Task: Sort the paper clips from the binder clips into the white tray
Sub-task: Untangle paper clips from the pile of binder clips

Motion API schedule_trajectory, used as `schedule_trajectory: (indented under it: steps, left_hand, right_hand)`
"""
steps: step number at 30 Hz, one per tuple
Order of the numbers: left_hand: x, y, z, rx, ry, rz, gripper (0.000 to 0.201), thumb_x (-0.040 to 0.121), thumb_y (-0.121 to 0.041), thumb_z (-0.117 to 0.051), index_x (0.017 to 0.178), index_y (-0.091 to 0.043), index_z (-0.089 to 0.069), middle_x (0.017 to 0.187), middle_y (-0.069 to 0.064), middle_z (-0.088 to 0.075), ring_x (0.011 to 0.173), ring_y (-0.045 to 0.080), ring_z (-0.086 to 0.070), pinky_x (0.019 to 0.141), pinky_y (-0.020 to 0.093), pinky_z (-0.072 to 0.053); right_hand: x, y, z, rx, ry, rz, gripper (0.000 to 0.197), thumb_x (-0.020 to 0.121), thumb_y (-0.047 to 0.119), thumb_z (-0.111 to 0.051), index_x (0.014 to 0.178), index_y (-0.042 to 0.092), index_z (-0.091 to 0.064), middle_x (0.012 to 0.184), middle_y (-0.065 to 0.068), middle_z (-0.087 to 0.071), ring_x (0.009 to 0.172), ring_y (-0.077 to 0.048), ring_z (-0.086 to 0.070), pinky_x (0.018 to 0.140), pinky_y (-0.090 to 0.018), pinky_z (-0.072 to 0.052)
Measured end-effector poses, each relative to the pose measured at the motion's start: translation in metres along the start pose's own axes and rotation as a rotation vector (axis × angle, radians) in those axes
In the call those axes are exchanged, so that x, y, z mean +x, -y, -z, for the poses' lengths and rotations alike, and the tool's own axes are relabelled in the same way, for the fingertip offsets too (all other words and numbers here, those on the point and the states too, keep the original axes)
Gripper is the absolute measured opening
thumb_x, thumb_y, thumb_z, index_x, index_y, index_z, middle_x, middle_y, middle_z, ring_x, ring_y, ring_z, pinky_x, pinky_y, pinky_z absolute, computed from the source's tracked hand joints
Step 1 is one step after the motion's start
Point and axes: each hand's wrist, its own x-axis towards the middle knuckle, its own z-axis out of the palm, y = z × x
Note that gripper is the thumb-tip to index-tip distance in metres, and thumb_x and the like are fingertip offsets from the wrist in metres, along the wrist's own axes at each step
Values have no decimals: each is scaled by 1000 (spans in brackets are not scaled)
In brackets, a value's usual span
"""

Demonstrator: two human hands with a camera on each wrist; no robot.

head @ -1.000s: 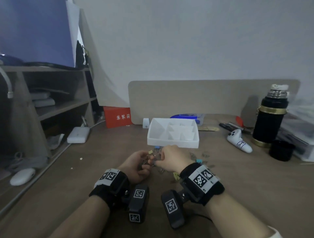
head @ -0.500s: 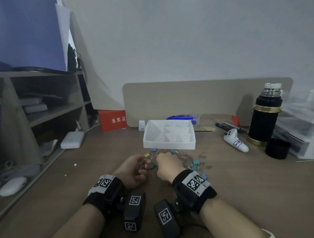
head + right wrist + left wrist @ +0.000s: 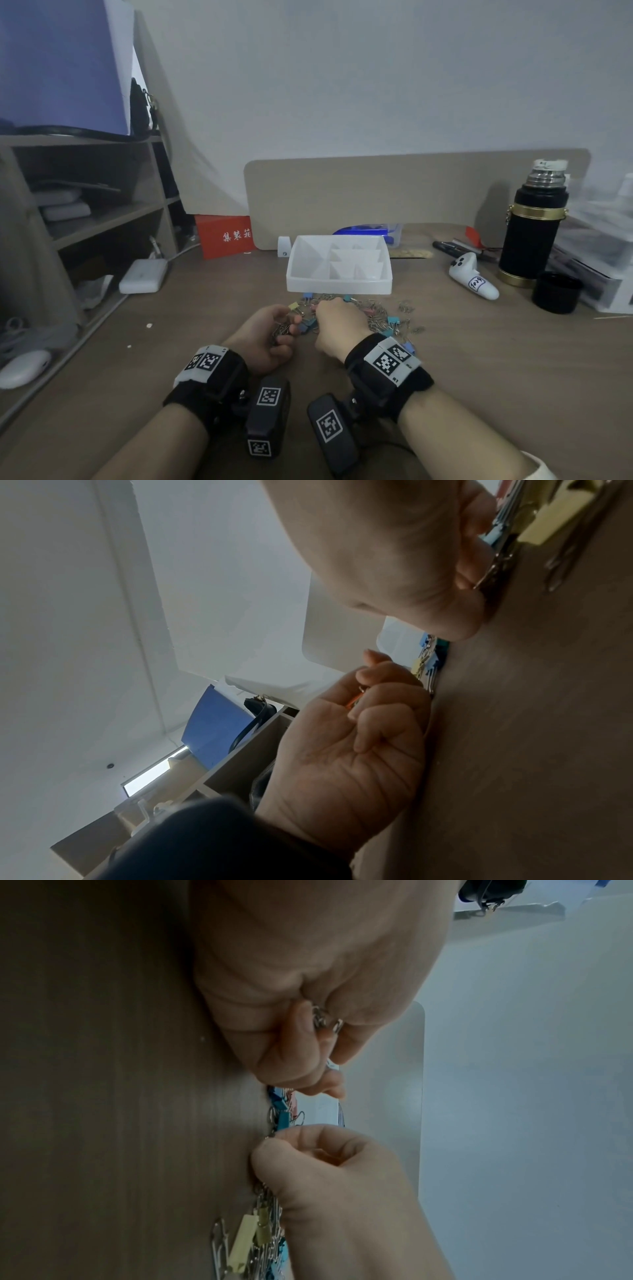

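Since 1 s ago the white tray point(image 3: 339, 284) has slid lower in the head view, baring more of the mixed pile of clips point(image 3: 376, 313) in front of it w/ its colored binder clips; both hands stay low-center at the pile's left edge, so sorting is barely begun and I see nothing in the tray's compartments. Left hand point(image 3: 270, 334) is curled round a small bunch of metal paper clips point(image 3: 323, 1020); right hand point(image 3: 337, 322) is fisted, fingertips down in the pile, grip can't be told. Readable writing: red box point(image 3: 224, 234) w/ white "集装箱", white controller point(image 3: 474, 279) handwritten "1029".
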Motion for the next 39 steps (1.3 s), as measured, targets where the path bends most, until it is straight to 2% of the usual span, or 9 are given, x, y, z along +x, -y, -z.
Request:
schedule_trajectory:
  steps: [11,14,21,24,26,28,31,35,39]
  left_hand:
    - [1,0,0,15,3,4,31,96,-23,-37,70,-11,-47,56,0,-40,32,7,-26,27,11,-15]
    - [2,0,1,19,14,5,29,95,-22,-37,70,-11,-48,56,0,-40,31,7,-26,26,12,-16]
    - [1,-1,1,2,17,0,31,95,-25,-36,70,-10,-47,55,1,-40,32,7,-26,27,11,-15]
    - [0,-1,-2,-15,23,9,35,95,-28,-34,72,-7,-49,56,2,-41,33,7,-27,27,10,-17]
    - [-3,0,-5,-21,46,19,37,95,-29,-34,72,-6,-50,58,3,-42,33,8,-28,28,10,-17]
    - [-5,1,-8,-14,74,19,39,95,-30,-34,69,-7,-51,59,4,-44,33,7,-28,29,10,-17]
    - [-7,2,-12,-33,99,2,38,95,-29,-33,68,-10,-51,57,5,-44,33,7,-30,29,9,-17]
    - [-9,-1,-13,-100,119,-12,36,95,-28,-35,68,-12,-54,58,3,-39,32,6,-29,27,10,-15]
    - [-11,-1,-14,-83,129,-6,33,93,-23,-41,62,-14,-51,53,-2,-40,28,3,-26,26,13,-10]
  right_hand:
    - [2,0,0,16,-38,3,31,89,3,-54,120,6,-57,121,-14,-58,114,-34,-57,86,-39,-49]
    - [4,-1,0,89,-60,17,20,87,5,-57,106,7,-63,109,-13,-63,104,-33,-61,79,-36,-49]
    - [7,-6,18,505,-234,26,14,79,14,-68,92,12,-73,94,-3,-70,89,-21,-65,81,-33,-55]
    - [3,-2,29,716,-266,108,15,77,13,-69,91,13,-75,86,2,-68,82,-12,-64,71,-19,-51]
    - [0,3,32,828,-239,154,14,78,9,-68,89,13,-74,80,4,-67,76,-14,-66,61,-12,-49]
    - [-2,5,31,886,-189,186,13,80,7,-66,87,17,-72,83,2,-67,70,-22,-70,58,-18,-54]
    - [0,4,25,830,-107,238,15,85,5,-61,92,14,-72,85,-8,-72,56,-20,-67,59,-28,-58]
    - [4,0,18,832,-69,253,17,89,10,-64,104,10,-73,82,-8,-72,59,-11,-63,59,-20,-55]
    - [7,-5,21,788,-144,250,25,91,14,-62,115,16,-69,104,-1,-71,83,-7,-64,76,-14,-51]
